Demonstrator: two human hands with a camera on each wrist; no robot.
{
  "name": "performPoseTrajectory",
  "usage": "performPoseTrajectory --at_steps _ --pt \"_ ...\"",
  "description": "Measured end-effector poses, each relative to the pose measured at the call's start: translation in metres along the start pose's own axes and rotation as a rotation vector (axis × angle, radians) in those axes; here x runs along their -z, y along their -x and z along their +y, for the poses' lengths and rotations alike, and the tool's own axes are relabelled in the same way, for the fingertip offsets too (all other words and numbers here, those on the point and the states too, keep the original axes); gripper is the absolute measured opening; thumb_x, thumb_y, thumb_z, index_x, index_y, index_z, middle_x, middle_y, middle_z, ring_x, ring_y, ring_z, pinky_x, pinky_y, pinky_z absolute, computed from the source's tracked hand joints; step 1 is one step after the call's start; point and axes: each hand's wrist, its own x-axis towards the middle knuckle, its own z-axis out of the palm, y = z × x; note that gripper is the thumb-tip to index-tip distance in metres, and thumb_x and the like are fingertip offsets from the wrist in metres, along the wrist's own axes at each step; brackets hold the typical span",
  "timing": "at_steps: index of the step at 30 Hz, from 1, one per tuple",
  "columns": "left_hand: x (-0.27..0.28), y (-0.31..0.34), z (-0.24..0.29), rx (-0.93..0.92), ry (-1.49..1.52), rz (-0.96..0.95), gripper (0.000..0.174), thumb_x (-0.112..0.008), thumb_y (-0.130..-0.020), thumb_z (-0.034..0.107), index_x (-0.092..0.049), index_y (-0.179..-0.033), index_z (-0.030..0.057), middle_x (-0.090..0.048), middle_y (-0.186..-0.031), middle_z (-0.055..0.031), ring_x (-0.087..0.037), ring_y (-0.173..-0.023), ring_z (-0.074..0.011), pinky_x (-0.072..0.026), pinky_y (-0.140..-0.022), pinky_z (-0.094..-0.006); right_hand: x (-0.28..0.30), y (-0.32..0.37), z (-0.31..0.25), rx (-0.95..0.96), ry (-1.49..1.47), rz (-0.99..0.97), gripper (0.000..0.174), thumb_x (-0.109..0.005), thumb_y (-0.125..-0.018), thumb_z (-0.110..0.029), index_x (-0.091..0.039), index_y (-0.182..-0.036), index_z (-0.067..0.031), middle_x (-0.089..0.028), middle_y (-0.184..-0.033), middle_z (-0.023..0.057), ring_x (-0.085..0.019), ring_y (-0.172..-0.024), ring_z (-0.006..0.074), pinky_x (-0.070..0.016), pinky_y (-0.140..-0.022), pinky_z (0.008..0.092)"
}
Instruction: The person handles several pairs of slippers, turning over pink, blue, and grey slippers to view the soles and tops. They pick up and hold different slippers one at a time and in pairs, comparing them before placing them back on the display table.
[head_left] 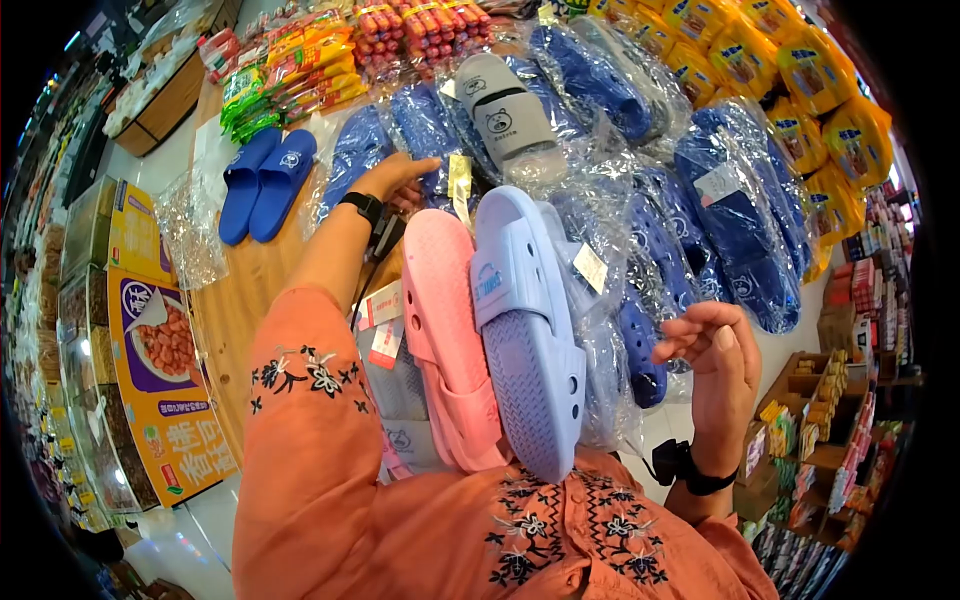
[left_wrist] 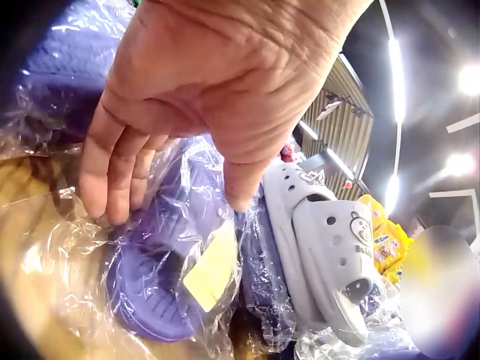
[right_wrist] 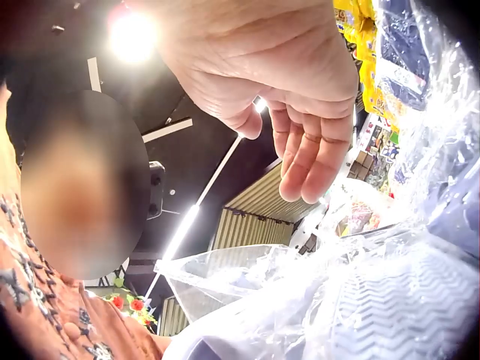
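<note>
Over the bagged blue slippers, my left hand reaches out to the far side of the pile. In the left wrist view its fingers and thumb are spread above a blue slipper in clear plastic with a yellow tag. A pair of grey slippers with a bear print lies just right of that hand. Close to my torso are a pink slipper and a light blue slipper, side by side. My right hand hovers, fingers loosely bent and holding nothing, right of a navy clog.
Unwrapped blue slippers sit on the wooden table at the left. More bagged navy slippers fill the right side. Yellow snack bags, red sausage packs and green packets line the back. Shelves stand at the right.
</note>
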Motion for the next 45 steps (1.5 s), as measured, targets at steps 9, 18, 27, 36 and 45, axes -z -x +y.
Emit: performPoseTrajectory --at_steps 9,18,27,36,45 --pt "0.006 -0.008 -0.007 -0.065 0.219 0.192 0.016 -0.057 -0.091 0.02 -0.057 -0.087 0.005 -0.052 -0.076 -0.0076 -0.055 -0.061 -0.0217 -0.05 -0.051 -0.0389 0.0 0.0 0.003 -0.013 -0.009 -0.016 0.036 -0.047 -0.108 -0.026 -0.058 -0.122 0.0048 -0.072 -0.108 0.0199 -0.072 -0.089 0.0252 -0.0562 -0.084 0.0375" --pt "0.022 -0.004 -0.017 -0.195 0.393 0.288 0.03 -0.055 -0.093 0.028 -0.061 -0.107 0.0018 -0.057 -0.091 -0.0095 -0.058 -0.075 -0.0237 -0.0552 -0.069 -0.0418 -0.002 -0.004 0.006 -0.009 -0.026 -0.034 0.036 -0.049 -0.107 -0.028 -0.058 -0.121 0.0045 -0.072 -0.107 0.0189 -0.072 -0.089 0.0248 -0.0561 -0.083 0.0373" --pt "0.012 0.003 -0.005 -0.15 0.257 0.113 0.055 -0.076 -0.087 0.045 -0.063 -0.114 -0.0007 -0.062 -0.097 -0.0091 -0.061 -0.09 -0.0258 -0.0559 -0.072 -0.0401 -0.003 -0.007 0.006 -0.024 -0.013 -0.027 0.035 -0.048 -0.108 -0.027 -0.058 -0.121 0.0044 -0.072 -0.107 0.0188 -0.072 -0.088 0.0251 -0.056 -0.084 0.0376" --pt "0.007 -0.03 -0.008 0.026 0.237 0.12 0.036 -0.08 -0.085 0.041 -0.062 -0.093 0.011 -0.057 -0.087 -0.0018 -0.057 -0.081 -0.0205 -0.0491 -0.062 -0.0355 -0.001 -0.009 0.008 -0.038 -0.015 -0.032 0.034 -0.049 -0.108 -0.026 -0.059 -0.122 0.0041 -0.072 -0.107 0.0187 -0.072 -0.089 0.0241 -0.0561 -0.084 0.0367" --pt "0.004 -0.031 -0.001 -0.031 0.443 0.167 0.024 -0.068 -0.091 0.034 -0.063 -0.102 0.0133 -0.062 -0.096 -0.0029 -0.061 -0.086 -0.0222 -0.0513 -0.08 -0.0467 0.0 -0.009 0.009 -0.073 -0.013 -0.023 0.034 -0.05 -0.108 -0.025 -0.059 -0.123 0.0039 -0.073 -0.107 0.0185 -0.072 -0.089 0.0237 -0.0565 -0.085 0.0371"
